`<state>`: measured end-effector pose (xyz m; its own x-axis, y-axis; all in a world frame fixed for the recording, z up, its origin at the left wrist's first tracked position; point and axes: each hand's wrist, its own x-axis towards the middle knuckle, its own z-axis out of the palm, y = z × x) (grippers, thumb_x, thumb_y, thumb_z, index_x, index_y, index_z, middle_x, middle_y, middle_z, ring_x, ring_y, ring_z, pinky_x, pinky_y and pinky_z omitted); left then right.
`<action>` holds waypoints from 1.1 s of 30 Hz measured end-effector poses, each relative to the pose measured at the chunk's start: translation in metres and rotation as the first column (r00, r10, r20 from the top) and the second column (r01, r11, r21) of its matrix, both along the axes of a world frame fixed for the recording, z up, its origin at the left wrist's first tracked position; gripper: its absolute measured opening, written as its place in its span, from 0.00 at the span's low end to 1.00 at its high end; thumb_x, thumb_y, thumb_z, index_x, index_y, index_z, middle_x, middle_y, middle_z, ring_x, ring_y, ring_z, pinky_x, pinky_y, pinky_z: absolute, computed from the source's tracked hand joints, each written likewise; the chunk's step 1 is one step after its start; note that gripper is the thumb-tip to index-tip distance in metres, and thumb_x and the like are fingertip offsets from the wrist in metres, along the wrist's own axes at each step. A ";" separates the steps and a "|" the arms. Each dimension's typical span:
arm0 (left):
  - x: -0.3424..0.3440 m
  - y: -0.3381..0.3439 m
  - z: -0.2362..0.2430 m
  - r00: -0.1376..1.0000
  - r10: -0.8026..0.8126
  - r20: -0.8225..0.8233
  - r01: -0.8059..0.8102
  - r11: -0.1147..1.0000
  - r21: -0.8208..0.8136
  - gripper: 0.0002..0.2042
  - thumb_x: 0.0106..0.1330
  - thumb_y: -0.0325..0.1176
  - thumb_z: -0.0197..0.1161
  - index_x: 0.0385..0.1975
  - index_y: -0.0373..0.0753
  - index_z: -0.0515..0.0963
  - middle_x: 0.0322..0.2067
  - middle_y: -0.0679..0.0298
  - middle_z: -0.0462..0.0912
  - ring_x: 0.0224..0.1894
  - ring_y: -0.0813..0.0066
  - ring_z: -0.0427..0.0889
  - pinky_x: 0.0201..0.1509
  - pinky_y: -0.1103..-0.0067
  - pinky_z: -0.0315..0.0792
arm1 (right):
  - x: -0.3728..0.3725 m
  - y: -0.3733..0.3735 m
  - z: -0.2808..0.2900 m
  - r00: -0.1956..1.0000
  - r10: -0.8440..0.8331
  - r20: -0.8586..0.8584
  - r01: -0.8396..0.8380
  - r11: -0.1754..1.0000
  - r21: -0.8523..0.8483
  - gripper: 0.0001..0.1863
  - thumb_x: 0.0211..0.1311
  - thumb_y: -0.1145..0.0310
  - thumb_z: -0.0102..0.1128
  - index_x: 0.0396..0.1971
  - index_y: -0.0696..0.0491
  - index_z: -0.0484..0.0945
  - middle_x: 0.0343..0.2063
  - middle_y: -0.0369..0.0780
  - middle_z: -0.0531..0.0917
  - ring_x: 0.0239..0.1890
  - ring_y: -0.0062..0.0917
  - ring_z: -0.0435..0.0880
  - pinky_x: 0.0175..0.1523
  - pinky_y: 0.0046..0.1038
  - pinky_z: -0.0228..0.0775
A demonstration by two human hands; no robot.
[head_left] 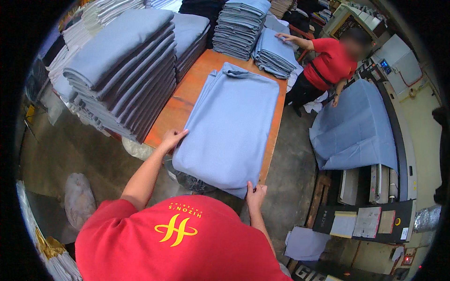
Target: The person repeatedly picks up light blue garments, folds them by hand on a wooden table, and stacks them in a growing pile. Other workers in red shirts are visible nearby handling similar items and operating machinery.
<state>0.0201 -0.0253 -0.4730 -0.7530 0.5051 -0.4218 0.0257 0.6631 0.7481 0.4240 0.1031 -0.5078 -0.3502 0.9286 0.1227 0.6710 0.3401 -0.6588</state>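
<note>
A folded light-blue cloth (225,126) lies on the orange-brown wooden table (187,96), its near end hanging slightly over the table's front edge. At the cloth's left edge, my left hand (174,139) pinches the fabric between thumb and fingers. My right hand (255,194) grips the near right corner, thumb on top. Layered folds show along the cloth's left side and far end. To the left rises a tall stack of folded blue-grey cloths (122,70), close to my left hand.
More folded blue stacks (241,28) stand at the table's far side. A co-worker in a red shirt (330,63) rests one hand on a lower stack (276,51). On the right, a blue sheet (356,126) drapes over a long machine (398,136). A plastic-wrapped bundle (78,199) sits on the floor.
</note>
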 end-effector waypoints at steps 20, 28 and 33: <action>0.012 0.135 0.000 0.945 -0.082 -0.317 0.111 0.991 0.074 0.24 0.54 0.42 0.69 0.48 0.33 0.77 0.43 0.50 0.81 0.48 0.60 0.79 0.53 0.67 0.71 | -0.084 0.118 0.011 0.991 -0.128 0.049 0.121 0.985 0.123 0.22 0.54 0.72 0.63 0.50 0.56 0.72 0.50 0.50 0.71 0.55 0.42 0.68 0.59 0.39 0.59; -0.046 0.090 -0.019 0.952 0.055 0.300 -0.112 0.978 0.178 0.16 0.60 0.32 0.64 0.45 0.30 0.77 0.40 0.56 0.82 0.40 0.67 0.81 0.45 0.70 0.75 | -0.106 0.114 0.004 0.987 -0.157 0.028 0.153 0.983 0.100 0.28 0.54 0.69 0.64 0.55 0.54 0.68 0.49 0.51 0.72 0.54 0.45 0.68 0.60 0.42 0.58; -0.040 0.128 -0.021 0.963 -0.025 -0.267 0.022 1.000 -0.014 0.25 0.55 0.40 0.68 0.47 0.28 0.75 0.43 0.49 0.81 0.47 0.59 0.80 0.52 0.67 0.73 | -0.131 0.137 -0.014 0.991 -0.132 0.029 0.130 0.990 0.059 0.28 0.56 0.66 0.63 0.55 0.59 0.66 0.49 0.54 0.71 0.55 0.48 0.68 0.61 0.45 0.57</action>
